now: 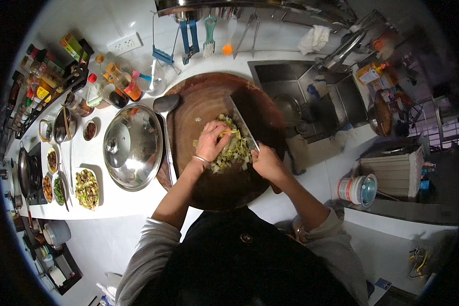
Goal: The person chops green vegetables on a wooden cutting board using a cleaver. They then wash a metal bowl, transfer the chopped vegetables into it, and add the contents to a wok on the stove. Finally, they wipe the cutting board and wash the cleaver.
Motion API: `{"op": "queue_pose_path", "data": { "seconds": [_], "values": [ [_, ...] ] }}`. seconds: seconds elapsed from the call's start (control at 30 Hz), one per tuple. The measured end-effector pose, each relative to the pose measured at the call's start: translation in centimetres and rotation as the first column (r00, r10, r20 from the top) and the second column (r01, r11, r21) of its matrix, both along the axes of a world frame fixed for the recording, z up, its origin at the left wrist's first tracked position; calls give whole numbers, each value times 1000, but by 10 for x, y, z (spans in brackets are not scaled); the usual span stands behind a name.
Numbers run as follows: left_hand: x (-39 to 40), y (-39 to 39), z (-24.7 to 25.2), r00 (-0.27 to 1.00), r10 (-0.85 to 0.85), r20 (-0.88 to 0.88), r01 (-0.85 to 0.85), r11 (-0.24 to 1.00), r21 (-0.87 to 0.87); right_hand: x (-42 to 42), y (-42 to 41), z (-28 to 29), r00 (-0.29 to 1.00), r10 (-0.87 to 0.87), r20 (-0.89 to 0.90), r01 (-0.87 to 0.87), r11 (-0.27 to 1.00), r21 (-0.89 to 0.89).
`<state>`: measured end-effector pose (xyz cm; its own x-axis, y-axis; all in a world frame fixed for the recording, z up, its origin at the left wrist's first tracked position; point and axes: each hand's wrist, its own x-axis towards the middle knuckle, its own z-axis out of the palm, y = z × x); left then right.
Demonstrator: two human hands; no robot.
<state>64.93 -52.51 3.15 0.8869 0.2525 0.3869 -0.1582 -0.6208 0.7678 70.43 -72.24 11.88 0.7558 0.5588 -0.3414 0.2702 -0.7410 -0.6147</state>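
Observation:
On a large round wooden chopping board [199,91] lies a heap of chopped pale green vegetable [234,147]. My left hand [213,140] rests on the heap's left side with its fingers curled over some pieces; what lies under the fingers is partly hidden. In my right hand [267,161] is the handle of a kitchen cleaver [242,120]. The blade stands edge-on along the right side of the heap, pointing away from me. A few small bits of vegetable are scattered left of my left hand.
Left of the board are a long-handled metal spatula [168,130], a domed steel lid [133,147] and a dish of chopped vegetables [87,189]. Sauce bottles [114,91] stand behind the lid. At the right is a steel sink [281,72] with a faucet [344,49].

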Motion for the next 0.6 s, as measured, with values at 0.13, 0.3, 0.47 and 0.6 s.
{"op": "queue_pose_path", "data": {
  "seconds": [0.13, 0.3, 0.47, 0.6],
  "values": [
    [-9, -3, 12, 992, 101, 80, -105, 994, 39, 7, -9, 16, 999, 16, 44, -18, 999, 39],
    [-2, -9, 5, 957, 288, 19, -284, 952, -116, -4, -21, 39, 994, 54, 100, -64, 993, 96],
    [6, -14, 4, 934, 346, 86, -346, 938, -21, -13, -14, 57, 973, 178, 148, -176, 984, -25],
    [2, -15, -2, 933, 340, 122, -344, 939, 20, -17, -8, 71, 979, 189, 80, -187, 982, -34]
  ]
}}
